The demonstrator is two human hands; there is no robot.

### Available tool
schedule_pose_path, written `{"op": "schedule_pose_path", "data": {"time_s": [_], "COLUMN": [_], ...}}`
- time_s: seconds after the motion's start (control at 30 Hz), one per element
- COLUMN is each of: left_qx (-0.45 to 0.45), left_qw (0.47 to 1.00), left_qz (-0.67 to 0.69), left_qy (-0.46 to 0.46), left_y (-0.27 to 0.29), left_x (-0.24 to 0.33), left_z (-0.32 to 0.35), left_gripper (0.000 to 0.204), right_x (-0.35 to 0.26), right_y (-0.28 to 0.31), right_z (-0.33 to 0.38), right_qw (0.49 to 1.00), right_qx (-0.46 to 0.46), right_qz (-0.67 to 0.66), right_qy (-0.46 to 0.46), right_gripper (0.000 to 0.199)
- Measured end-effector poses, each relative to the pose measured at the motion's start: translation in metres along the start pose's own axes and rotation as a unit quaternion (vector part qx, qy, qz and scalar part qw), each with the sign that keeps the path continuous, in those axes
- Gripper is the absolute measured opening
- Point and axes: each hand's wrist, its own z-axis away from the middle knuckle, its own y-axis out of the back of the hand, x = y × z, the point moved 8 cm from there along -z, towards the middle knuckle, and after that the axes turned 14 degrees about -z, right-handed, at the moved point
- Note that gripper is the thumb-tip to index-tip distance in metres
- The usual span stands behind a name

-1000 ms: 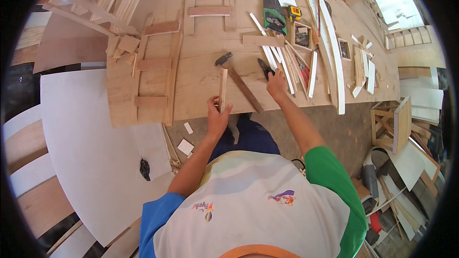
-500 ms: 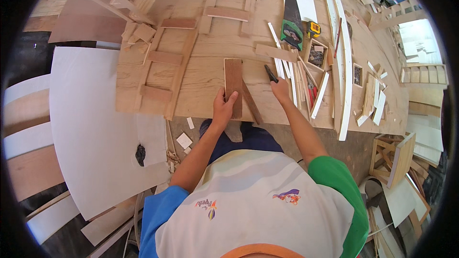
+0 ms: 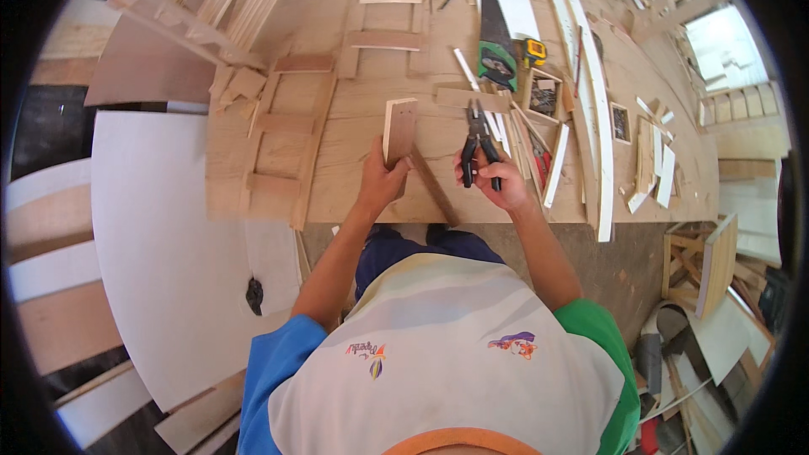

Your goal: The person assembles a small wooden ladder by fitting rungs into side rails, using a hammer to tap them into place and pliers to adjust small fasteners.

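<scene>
My left hand is closed round the lower part of a short brown wooden board, which stands raised above the table's front edge. In my right hand is a pair of pliers with black handles. Its jaws point away from me and the handles are spread. Under the board, a dark narrow wooden strip lies slanting to the table's edge. Just beyond the pliers rests a flat light-brown wooden piece across some white strips.
On the plywood table lie a green-handled handsaw, a yellow tape measure and a small wooden box of nails or screws. Ladder-like wooden frames occupy the left. Long white strips run along the right.
The pliers have come up from low at the right, turned upright, with their handles now spread in my right hand. My left hand has tilted the board up and shifted it slightly left.
</scene>
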Motion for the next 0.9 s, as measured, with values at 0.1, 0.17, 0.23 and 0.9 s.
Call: {"op": "schedule_pose_path", "data": {"time_s": [0.1, 0.17, 0.23, 0.9], "left_qx": [-0.031, -0.018, -0.015, -0.020], "left_qw": [0.992, 0.981, 0.970, 0.948], "left_qz": [-0.121, -0.160, -0.183, -0.209], "left_qy": [-0.019, -0.109, -0.162, -0.240], "left_y": [0.000, -0.001, -0.005, -0.027], "left_x": [0.043, 0.065, 0.076, 0.094], "left_z": [-0.003, -0.006, -0.010, -0.005], "left_gripper": [0.048, 0.050, 0.050, 0.047], "right_x": [-0.005, -0.006, -0.004, -0.011], "right_y": [-0.012, -0.025, -0.036, -0.008], "right_z": [0.013, 0.021, 0.033, 0.045], "right_qw": [0.998, 0.995, 0.995, 0.992], "right_qx": [-0.004, -0.005, 0.005, 0.066], "right_qz": [0.035, 0.056, 0.037, 0.041], "right_qy": [-0.057, -0.081, -0.087, -0.099], "right_gripper": [0.044, 0.042, 0.041, 0.029]}}
